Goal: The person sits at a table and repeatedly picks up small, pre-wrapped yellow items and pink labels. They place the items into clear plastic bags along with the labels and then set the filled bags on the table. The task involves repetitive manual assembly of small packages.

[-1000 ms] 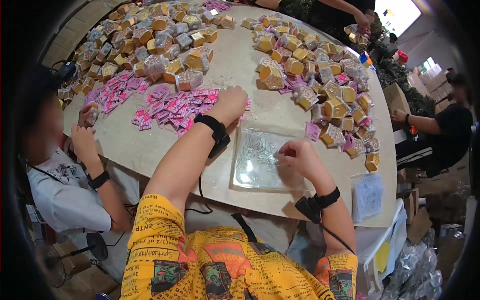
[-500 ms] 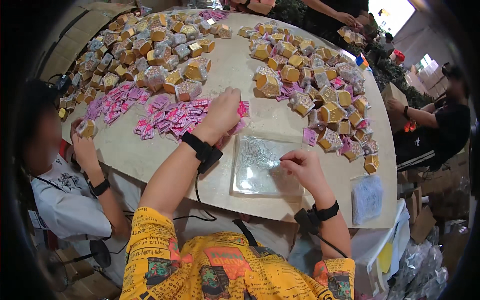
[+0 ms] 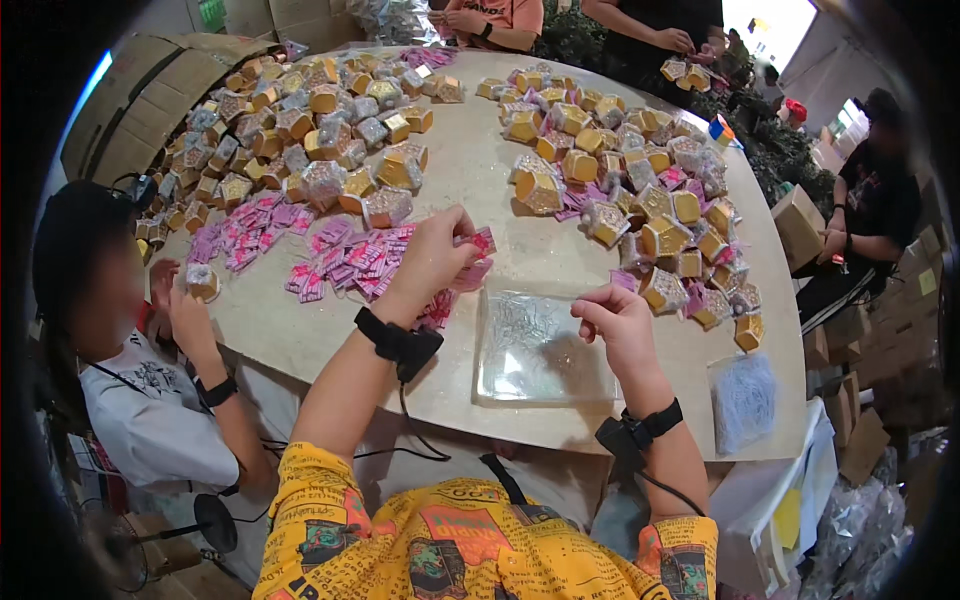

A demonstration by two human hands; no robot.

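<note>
**Right hand point(image 3: 620, 325) drawn toward the tray's point(image 3: 550, 401) right side; left hand point(image 3: 432, 256) at the pink tags point(image 3: 345, 262)**

The right grip is narrow, thumb close to forefinger; whether a strand sits between, I cannot tell. The left grip is half curled, with a tag just beyond its fingertips, held or loose I cannot tell. Over the last second the right fingers have shifted from deeper over the tray, and the left fingertips have come into sight. For the work, each hand is now beside its own supply, with no joining seen. Clear strands point(image 3: 530, 325) lie left of the right grip. Farther out, gold ornaments point(image 3: 665, 237) heap on the worktop point(image 3: 468, 165) beyond both grips.
</note>
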